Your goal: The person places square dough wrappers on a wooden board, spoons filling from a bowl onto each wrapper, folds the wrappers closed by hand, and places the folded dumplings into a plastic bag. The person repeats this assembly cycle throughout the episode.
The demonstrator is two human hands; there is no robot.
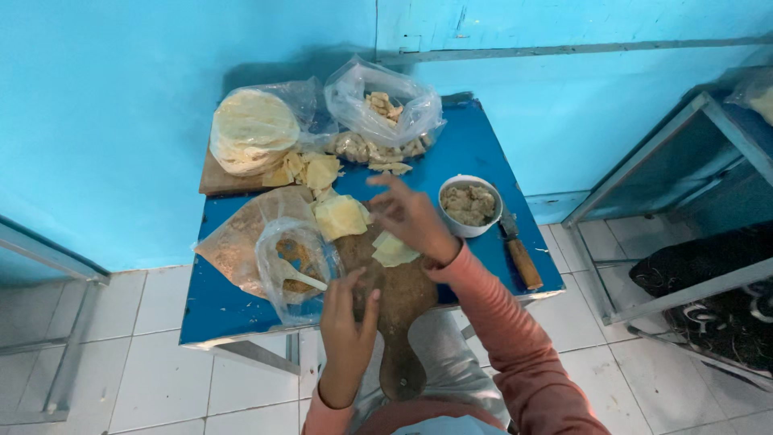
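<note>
Nearest camera: left hand (348, 329), fingers curled loosely, resting on near part of wooden board (396, 302); cannot tell if it pinches anything, looks like it only steadies the board.
Landmark: wooden board, long paddle shape, handle pointing toward the person, lying on blue table (217, 310).
Right hand: right hand (412, 219) over far end of board, fingers spread wide, palm down, holding nothing; fingertips just above or touching pale dough squares (393, 250).
Dough squares: thin yellowish sheet pieces on far right part of board, directly under right hand; a bigger stack of squares (339, 216) just beyond board's far left edge.
Step (judgement): looks like laying out or picking a wrapper square on the board, filling not yet on it.
Next move calls for (judgement): a light pinch on one thin sheet without tearing it, left hand keeping board from sliding.
Right of board: white bowl (469, 205) of greyish filling, near; knife (519, 251) with wooden handle, beyond bowl, at table edge.
Left of board: clear bag with spoon (296, 266) inside, touching board edge.
Beyond board: round flatbread stack (254, 129) in plastic; bag of scraps (382, 109).
</note>
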